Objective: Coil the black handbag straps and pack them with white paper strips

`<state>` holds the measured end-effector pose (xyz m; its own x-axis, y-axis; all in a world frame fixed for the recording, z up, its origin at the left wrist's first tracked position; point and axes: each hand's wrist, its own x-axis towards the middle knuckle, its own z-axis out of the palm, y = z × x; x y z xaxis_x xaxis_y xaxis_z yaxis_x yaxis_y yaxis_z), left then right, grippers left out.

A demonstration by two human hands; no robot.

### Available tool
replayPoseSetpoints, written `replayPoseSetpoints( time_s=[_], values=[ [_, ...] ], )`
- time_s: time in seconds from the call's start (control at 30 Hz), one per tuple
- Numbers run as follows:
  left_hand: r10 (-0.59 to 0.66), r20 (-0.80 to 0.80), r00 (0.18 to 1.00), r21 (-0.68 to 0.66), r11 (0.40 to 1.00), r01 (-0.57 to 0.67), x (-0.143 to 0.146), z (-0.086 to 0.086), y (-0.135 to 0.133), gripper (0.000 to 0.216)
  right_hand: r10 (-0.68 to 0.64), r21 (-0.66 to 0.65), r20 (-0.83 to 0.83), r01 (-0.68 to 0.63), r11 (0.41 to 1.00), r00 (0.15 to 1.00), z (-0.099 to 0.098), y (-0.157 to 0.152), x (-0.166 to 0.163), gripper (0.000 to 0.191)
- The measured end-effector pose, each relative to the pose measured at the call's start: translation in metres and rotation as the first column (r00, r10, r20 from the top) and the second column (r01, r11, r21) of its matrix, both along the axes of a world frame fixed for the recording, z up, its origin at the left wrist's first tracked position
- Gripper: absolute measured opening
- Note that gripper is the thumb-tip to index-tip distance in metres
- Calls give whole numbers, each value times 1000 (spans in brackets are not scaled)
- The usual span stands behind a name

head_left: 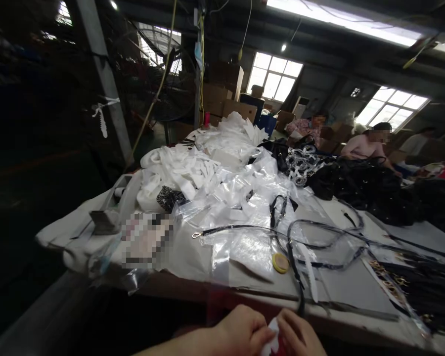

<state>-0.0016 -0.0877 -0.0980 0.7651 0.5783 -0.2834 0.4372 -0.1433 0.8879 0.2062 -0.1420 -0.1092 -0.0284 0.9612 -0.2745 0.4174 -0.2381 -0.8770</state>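
Observation:
Low in the head view, in front of the table's near edge, my left hand (241,326) and my right hand (298,333) are close together. Both have their fingers curled round a small white piece of thin material (270,338), which could be paper or plastic. Something red shows just below it, mostly hidden by the hands. A dark strap (298,284) hangs over the table edge right behind my right hand; I cannot tell whether they touch. On the table beyond are more dark straps, one with a metal clip (196,235), and a yellow tape roll (280,263).
Clear plastic bags (241,247) and white strips (178,168) are heaped across the table (341,289). A tape dispenser (106,221) stands at the left. Black bags (356,185) and straps with gold clips (393,279) lie at the right. Several people sit beyond.

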Motion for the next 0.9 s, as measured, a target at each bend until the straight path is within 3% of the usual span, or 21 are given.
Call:
replayPoseSetpoints(
  time_s=[0.1, 0.2, 0.3, 0.37, 0.43, 0.5, 0.6, 0.67, 0.73, 0.8, 0.9],
  values=[
    [-65, 102, 993, 61, 996, 59, -1, 8, -2, 42, 70, 65, 40, -73, 995, 997, 11, -6, -21, 54],
    [8, 132, 991, 152, 988, -28, 2, 10, 1, 37, -37, 217, 135, 7, 976, 990, 25, -8, -26, 48],
    [116, 20, 993, 215, 970, -118, 9, 2, 7, 31, -205, 440, 296, 57, 896, 933, 39, -9, -25, 40],
    [111, -21, 994, 214, 971, -104, 14, -5, 9, 29, -267, 564, 394, -2, 826, 879, 50, -11, -27, 35],
    [110, -7, 994, 202, 974, -106, 17, -6, 9, 26, -279, 634, 453, -85, 769, 847, 62, -14, -29, 32],
    [161, 33, 986, 184, 969, -164, 18, -2, 9, 24, -298, 656, 462, -96, 749, 835, 71, -13, -27, 32],
    [278, 85, 957, 115, 951, -287, 17, 7, 14, 22, -298, 555, 384, 40, 831, 874, 72, -5, -15, 35],
    [339, 97, 936, 10, 940, -342, 15, 10, 17, 23, -169, 353, 289, 59, 934, 942, 63, -2, -11, 32],
    [383, 106, 917, -149, 918, -367, 12, 6, 18, 25, -13, 116, 147, -4, 993, 989, 45, -7, -15, 34],
    [419, 147, 896, -272, 888, -371, 8, -5, 16, 29, 50, -84, -20, -51, 995, 999, 23, -16, -24, 47],
    [500, 250, 829, -230, 863, -451, 1, -31, 12, 36, 58, -197, -183, -94, 976, 981, 1, -4, -22, 53]
  ],
)
